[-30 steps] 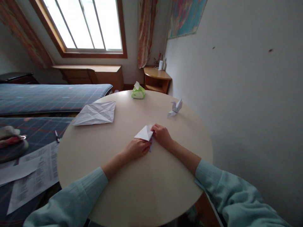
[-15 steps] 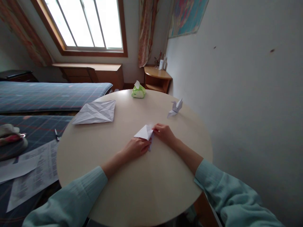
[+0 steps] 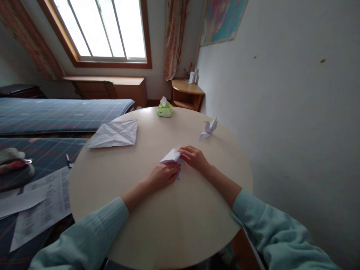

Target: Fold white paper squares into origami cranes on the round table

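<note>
A small piece of folded white paper (image 3: pixel 170 156) lies on the round cream table (image 3: pixel 157 225) between my hands. My left hand (image 3: pixel 164 174) presses over its near side, fingers closed on it and hiding part of the folds. At the paper's right edge, my right hand (image 3: pixel 194 156) pinches a corner between thumb and fingers. A narrow tip of the paper pokes out below my left fingertips. Farther back on the right stands a folded paper crane (image 3: pixel 208 128).
A creased white sheet (image 3: pixel 115 133) rests at the table's left rim. A green tissue pack (image 3: pixel 165 108) sits at the far edge. Printed papers (image 3: pixel 45 202) and a pen (image 3: pixel 68 161) lie on the plaid bed at left. A white wall (image 3: pixel 295 123) runs along the right.
My right fingers have shifted slightly left, farther over the paper's corner. The paper's upper flap now looks lower and narrower. My left hand stays almost in place.
</note>
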`<state>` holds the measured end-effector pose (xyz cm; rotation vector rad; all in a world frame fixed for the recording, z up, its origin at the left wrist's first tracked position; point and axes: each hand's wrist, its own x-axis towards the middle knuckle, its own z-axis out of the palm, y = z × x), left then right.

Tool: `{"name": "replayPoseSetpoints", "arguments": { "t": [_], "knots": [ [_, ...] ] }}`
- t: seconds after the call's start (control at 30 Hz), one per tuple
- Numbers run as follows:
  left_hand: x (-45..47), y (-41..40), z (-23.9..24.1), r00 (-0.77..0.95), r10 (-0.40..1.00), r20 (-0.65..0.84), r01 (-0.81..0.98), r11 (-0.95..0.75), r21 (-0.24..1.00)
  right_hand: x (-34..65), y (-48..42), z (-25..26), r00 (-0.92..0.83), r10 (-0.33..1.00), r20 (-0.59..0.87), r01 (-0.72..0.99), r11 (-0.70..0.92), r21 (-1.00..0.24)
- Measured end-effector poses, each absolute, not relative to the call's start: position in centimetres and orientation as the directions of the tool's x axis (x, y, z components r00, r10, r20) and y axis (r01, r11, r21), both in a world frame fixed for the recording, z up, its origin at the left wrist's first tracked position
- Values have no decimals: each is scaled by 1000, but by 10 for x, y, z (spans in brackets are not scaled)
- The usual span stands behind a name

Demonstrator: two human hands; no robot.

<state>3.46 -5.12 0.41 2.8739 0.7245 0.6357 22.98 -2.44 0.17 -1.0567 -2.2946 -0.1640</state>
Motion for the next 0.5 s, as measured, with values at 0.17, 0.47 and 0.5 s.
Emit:
{"name": "replayPoseSetpoints", "arguments": {
  "t": [0.17,0.47,0.5],
  "knots": [
    [34,-52,2,783,536,316,512,-843,162,227,-31,6,-571,599,562,674,732,-96],
    [35,-52,3,774,526,352,510,-848,146,218,-44,11,-627,479,614,609,793,4],
    [35,-52,3,774,527,352,511,-847,144,217,-45,11,-630,476,613,606,795,6]
  ]
}}
